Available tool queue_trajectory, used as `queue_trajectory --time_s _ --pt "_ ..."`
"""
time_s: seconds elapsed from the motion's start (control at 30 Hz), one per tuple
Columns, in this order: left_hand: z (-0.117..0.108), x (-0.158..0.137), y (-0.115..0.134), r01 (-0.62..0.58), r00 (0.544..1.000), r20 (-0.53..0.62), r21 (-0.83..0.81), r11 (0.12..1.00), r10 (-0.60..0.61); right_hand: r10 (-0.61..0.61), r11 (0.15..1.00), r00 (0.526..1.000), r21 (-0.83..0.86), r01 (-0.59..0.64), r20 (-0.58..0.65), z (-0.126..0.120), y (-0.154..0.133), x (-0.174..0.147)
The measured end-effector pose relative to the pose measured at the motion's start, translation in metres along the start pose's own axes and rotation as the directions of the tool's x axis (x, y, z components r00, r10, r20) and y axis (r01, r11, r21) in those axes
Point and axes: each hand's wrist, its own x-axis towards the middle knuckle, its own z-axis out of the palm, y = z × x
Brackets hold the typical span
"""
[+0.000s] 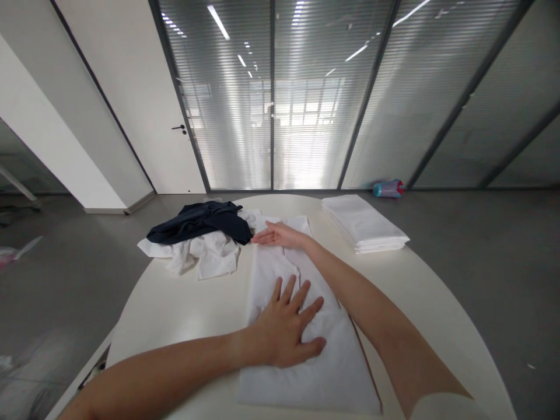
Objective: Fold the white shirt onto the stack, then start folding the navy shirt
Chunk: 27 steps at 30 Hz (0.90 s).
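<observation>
A white cloth garment (315,382) lies folded long and narrow on the round white table (184,318). A thin brown edge shows along its right side. My left hand (284,329) rests palm down on the middle of the garment with its fingers spread. Farther off, my right hand (280,235) reaches across the garment's far end. Its fingers are stretched out to the left, their tips close to a dark navy garment (205,223). Neither hand grips anything. Part of the far end of the white garment is hidden by my right hand and forearm.
Rumpled white cloths (214,254) lie under and beside the navy garment at the far left of the table. A neat stack of folded white cloth (365,224) sits at the far right. On the floor beyond, a turquoise and red object (388,188) lies by the glass wall.
</observation>
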Motion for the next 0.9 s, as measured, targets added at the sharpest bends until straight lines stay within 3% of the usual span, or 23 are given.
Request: queue_trajectory --time_s 0.2,0.27,0.33,0.4,0.43,0.47,0.53,0.63,0.7,0.8,0.9 --pt "0.002 -0.003 0.006 0.0 1.0 -0.008 0.009 1.0 0.0 -0.009 0.999 0.991 -0.037 0.005 -0.132 -0.026 0.0 -0.037" --pt "0.002 -0.002 0.008 0.006 1.0 -0.013 -0.014 1.0 -0.007 -0.069 0.997 0.98 -0.055 0.06 -0.188 -0.029 -0.002 -0.039" --pt "-0.005 0.006 0.001 0.014 0.999 -0.041 -0.092 0.996 -0.017 -0.185 0.979 0.927 -0.14 0.146 -0.325 -0.033 -0.011 -0.041" --pt "-0.021 0.02 -0.023 0.089 0.985 -0.119 -0.247 0.965 -0.121 -0.272 0.935 0.794 -0.346 0.083 -0.544 -0.042 -0.021 -0.048" --pt "-0.032 0.029 -0.041 0.159 0.959 -0.167 -0.349 0.924 -0.228 -0.285 0.902 0.717 -0.43 -0.023 -0.636 -0.047 -0.025 -0.053" --pt "-0.044 0.039 -0.062 0.273 0.9 -0.183 -0.471 0.839 -0.396 -0.278 0.867 0.655 -0.477 -0.145 -0.703 -0.053 -0.027 -0.061" --pt "-0.067 0.056 -0.109 0.483 0.699 -0.093 -0.67 0.563 -0.709 -0.209 0.811 0.602 -0.481 -0.334 -0.771 -0.061 -0.026 -0.077" --pt "-0.087 0.069 -0.167 0.574 0.613 0.005 -0.69 0.441 -0.79 -0.07 0.794 0.644 -0.433 -0.426 -0.761 -0.064 -0.016 -0.099" --pt "-0.088 0.07 -0.188 0.593 0.605 0.046 -0.693 0.41 -0.795 -0.002 0.79 0.674 -0.414 -0.452 -0.739 -0.061 -0.011 -0.107" --pt "-0.081 0.071 -0.197 0.587 0.605 0.11 -0.73 0.349 -0.788 0.047 0.793 0.7 -0.4 -0.46 -0.712 -0.054 -0.008 -0.108" --pt "-0.079 0.072 -0.194 0.54 0.635 0.164 -0.794 0.281 -0.755 0.071 0.805 0.712 -0.382 -0.455 -0.698 -0.05 -0.009 -0.105"
